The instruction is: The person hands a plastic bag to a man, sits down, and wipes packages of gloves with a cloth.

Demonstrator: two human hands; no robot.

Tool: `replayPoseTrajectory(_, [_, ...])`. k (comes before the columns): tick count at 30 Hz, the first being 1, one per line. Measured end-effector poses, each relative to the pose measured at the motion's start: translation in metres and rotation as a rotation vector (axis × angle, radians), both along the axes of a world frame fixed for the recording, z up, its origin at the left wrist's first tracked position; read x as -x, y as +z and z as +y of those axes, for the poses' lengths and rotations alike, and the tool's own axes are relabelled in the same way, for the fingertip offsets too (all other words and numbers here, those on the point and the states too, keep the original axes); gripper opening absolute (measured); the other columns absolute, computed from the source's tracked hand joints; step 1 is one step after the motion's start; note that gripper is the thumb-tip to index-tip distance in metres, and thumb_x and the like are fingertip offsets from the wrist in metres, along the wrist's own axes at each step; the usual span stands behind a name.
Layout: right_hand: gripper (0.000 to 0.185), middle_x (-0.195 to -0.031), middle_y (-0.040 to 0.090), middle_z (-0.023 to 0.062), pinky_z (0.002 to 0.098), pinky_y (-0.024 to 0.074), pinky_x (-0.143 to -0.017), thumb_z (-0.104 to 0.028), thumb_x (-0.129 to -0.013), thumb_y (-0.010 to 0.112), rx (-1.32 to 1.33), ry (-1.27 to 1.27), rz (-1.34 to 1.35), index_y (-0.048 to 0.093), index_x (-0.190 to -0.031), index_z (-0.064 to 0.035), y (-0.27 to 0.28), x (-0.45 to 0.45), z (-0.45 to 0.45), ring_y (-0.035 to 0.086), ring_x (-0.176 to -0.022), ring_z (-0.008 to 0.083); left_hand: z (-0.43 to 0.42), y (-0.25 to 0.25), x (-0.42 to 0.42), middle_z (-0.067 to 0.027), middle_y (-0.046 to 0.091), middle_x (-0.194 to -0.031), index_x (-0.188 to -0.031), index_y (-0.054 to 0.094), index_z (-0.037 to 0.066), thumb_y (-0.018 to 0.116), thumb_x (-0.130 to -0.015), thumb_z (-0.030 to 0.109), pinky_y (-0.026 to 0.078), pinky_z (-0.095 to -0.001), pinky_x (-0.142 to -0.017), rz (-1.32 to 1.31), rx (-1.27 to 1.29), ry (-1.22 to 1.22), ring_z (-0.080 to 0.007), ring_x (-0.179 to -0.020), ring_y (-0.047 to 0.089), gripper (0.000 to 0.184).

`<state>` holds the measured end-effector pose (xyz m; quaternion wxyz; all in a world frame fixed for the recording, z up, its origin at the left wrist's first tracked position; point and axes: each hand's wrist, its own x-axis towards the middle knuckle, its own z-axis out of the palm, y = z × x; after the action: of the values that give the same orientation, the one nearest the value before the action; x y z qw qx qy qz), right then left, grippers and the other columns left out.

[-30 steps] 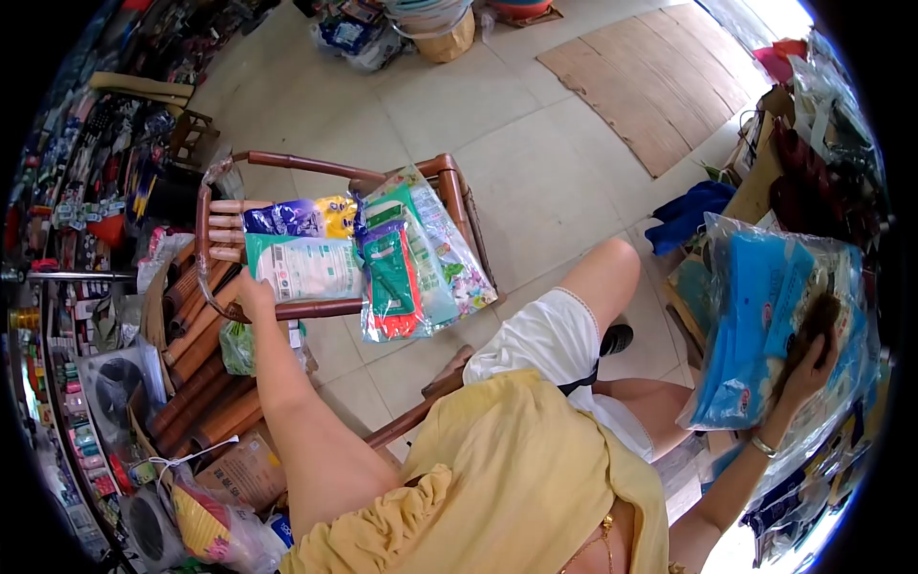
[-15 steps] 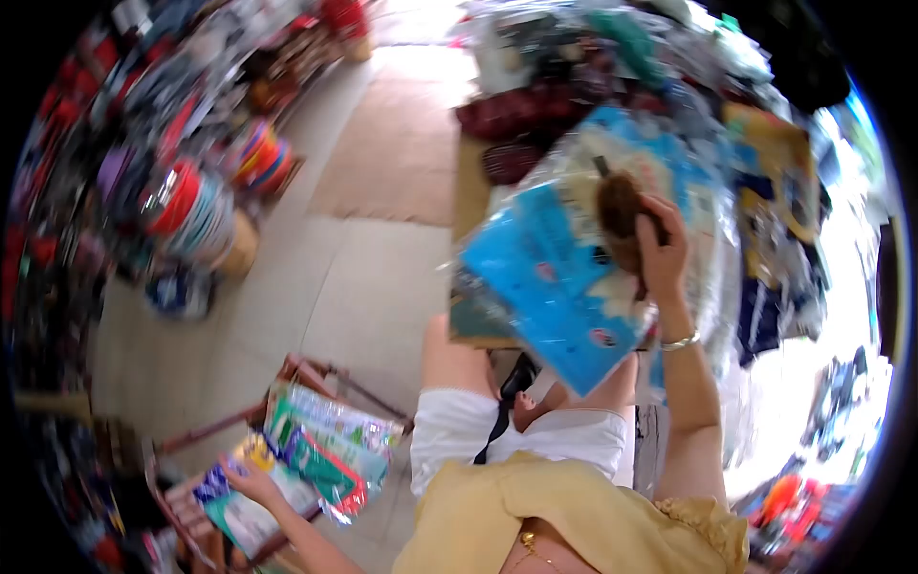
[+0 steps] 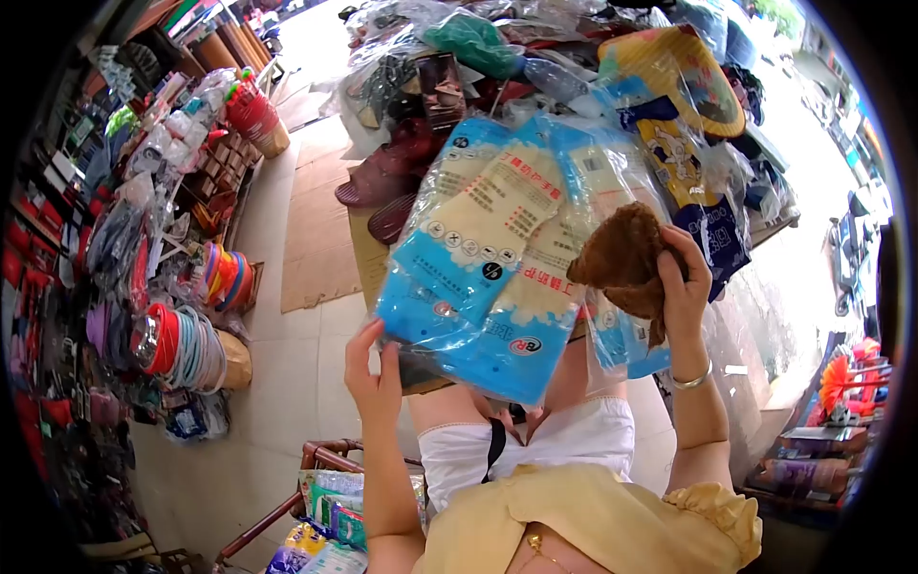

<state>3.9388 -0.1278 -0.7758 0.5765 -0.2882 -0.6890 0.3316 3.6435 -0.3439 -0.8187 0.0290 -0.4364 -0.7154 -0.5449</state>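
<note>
Brown crumpled cloth (image 3: pixel 622 258) hangs from my right hand (image 3: pixel 684 287), whose fingers and thumb pinch its right edge above the blue packs. My left hand (image 3: pixel 371 368) pinches the lower left corner of a clear plastic bag (image 3: pixel 421 335). Inside that bag lie blue and cream packs (image 3: pixel 478 249) with red and black print. Another blue pack in clear plastic (image 3: pixel 607 177) lies to the right, partly under the cloth.
Maroon slippers (image 3: pixel 387 182), a yellow woven fan (image 3: pixel 684 77) and bagged goods crowd the pile behind. A bamboo chair (image 3: pixel 258 526) with packets stands at lower left. Buckets and hoses (image 3: pixel 191 349) line the left side, and cardboard (image 3: pixel 325 220) covers part of the floor.
The view has swung right to the pile. My left hand has left the packets on the chair and taken the bag's corner. My right hand has lifted the brown cloth off the blue packs.
</note>
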Motion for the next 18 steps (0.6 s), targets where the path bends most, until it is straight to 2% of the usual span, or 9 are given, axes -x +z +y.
replayPoseTrajectory(2, [0.022, -0.109, 0.057, 0.0064, 0.024, 0.0392, -0.089, -0.003, -0.085, 0.053, 0.26, -0.018, 0.216, 0.058, -0.106, 0.0023, -0.021, -0.014, 0.006, 0.053, -0.099, 0.0133, 0.02, 0.013, 0.001, -0.0148, 0.057, -0.11, -0.105, 0.058, 0.002, 0.057, -0.079, 0.002, 0.04, -0.0355, -0.091, 0.089, 0.035, -0.07, -0.0276, -0.105, 0.053, 0.026])
replayPoseTrajectory(4, [0.025, -0.11, 0.057, 0.0058, 0.0238, 0.04, -0.089, -0.007, -0.088, 0.052, 0.309, -0.024, 0.26, 0.056, -0.111, 0.0022, -0.035, -0.024, 0.013, 0.052, -0.099, 0.0122, 0.042, 0.023, 0.002, -0.0156, 0.056, -0.112, -0.107, 0.058, 0.003, 0.058, -0.079, 0.004, 0.04, -0.0364, -0.091, 0.18, 0.062, -0.142, -0.0294, -0.107, 0.052, 0.028])
replayPoseTrajectory(6, [0.028, -0.11, 0.057, 0.0059, 0.0233, 0.0407, -0.088, -0.009, -0.089, 0.051, 0.464, 0.063, 0.51, 0.053, -0.115, 0.002, -0.043, -0.029, 0.013, 0.052, -0.099, 0.011, 0.061, 0.03, 0.004, -0.0168, 0.052, -0.118, -0.114, 0.054, 0.005, 0.062, -0.077, 0.009, 0.039, -0.0381, -0.092, 0.31, 0.149, -0.171, -0.0329, -0.11, 0.048, 0.038])
replayPoseTrajectory(10, [0.029, -0.11, 0.057, 0.006, 0.0232, 0.0413, -0.088, -0.01, -0.09, 0.051, 0.529, 0.093, 0.538, 0.052, -0.116, 0.0016, -0.049, -0.034, 0.006, 0.053, -0.1, 0.0108, 0.094, 0.033, 0.014, -0.0166, 0.049, -0.12, -0.12, 0.048, 0.006, 0.066, -0.074, 0.013, 0.038, -0.0389, -0.093, 0.47, 0.278, -0.111, -0.0351, -0.11, 0.046, 0.05])
replayPoseTrajectory(12, [0.029, -0.11, 0.057, 0.006, 0.0233, 0.0413, -0.088, -0.011, -0.09, 0.051, 0.518, 0.099, 0.536, 0.053, -0.116, 0.0016, -0.049, -0.033, 0.004, 0.053, -0.099, 0.0108, 0.101, 0.035, 0.018, -0.0169, 0.051, -0.115, -0.121, 0.046, 0.006, 0.067, -0.073, 0.015, 0.038, -0.0404, -0.091, 0.369, 0.406, -0.1, -0.0351, -0.106, 0.048, 0.053])
replayPoseTrajectory(13, [0.029, -0.109, 0.057, 0.0055, 0.0232, 0.041, -0.088, -0.01, -0.09, 0.051, 0.522, 0.114, 0.551, 0.053, -0.115, 0.0017, -0.048, -0.031, 0.003, 0.052, -0.099, 0.0104, 0.102, 0.038, 0.019, -0.0169, 0.051, -0.115, -0.121, 0.046, 0.006, 0.067, -0.073, 0.015, 0.038, -0.0404, -0.091, 0.376, 0.405, -0.102, -0.0351, -0.106, 0.048, 0.053])
replayPoseTrajectory(15, [0.028, -0.109, 0.057, 0.005, 0.0231, 0.0408, -0.087, -0.01, -0.089, 0.051, 0.529, 0.125, 0.569, 0.053, -0.115, 0.0018, -0.046, -0.031, 0.003, 0.052, -0.098, 0.01, 0.099, 0.047, 0.018, -0.0166, 0.054, -0.102, -0.118, 0.048, 0.005, 0.065, -0.074, 0.011, 0.042, -0.038, -0.084, 0.359, 0.388, -0.021, -0.031, -0.097, 0.052, 0.048])
replayPoseTrajectory(16, [0.028, -0.108, 0.057, 0.0046, 0.023, 0.0404, -0.088, -0.009, -0.089, 0.051, 0.518, 0.108, 0.534, 0.053, -0.114, 0.0018, -0.044, -0.031, 0.003, 0.052, -0.098, 0.0099, 0.095, 0.052, 0.015, -0.0166, 0.054, -0.102, -0.118, 0.048, 0.005, 0.065, -0.074, 0.011, 0.042, -0.038, -0.084, 0.361, 0.393, -0.022, -0.031, -0.097, 0.052, 0.048])
replayPoseTrajectory(18, [0.027, -0.108, 0.057, 0.0042, 0.0228, 0.0401, -0.088, -0.009, -0.089, 0.051, 0.509, 0.096, 0.492, 0.054, -0.114, 0.0017, -0.042, -0.03, 0.003, 0.052, -0.098, 0.0098, 0.082, 0.058, 0.009, -0.0114, 0.057, -0.091, -0.115, 0.049, 0.004, 0.063, -0.074, 0.004, 0.045, -0.0312, -0.075, 0.098, 0.339, -0.028, -0.0216, -0.088, 0.057, 0.043])
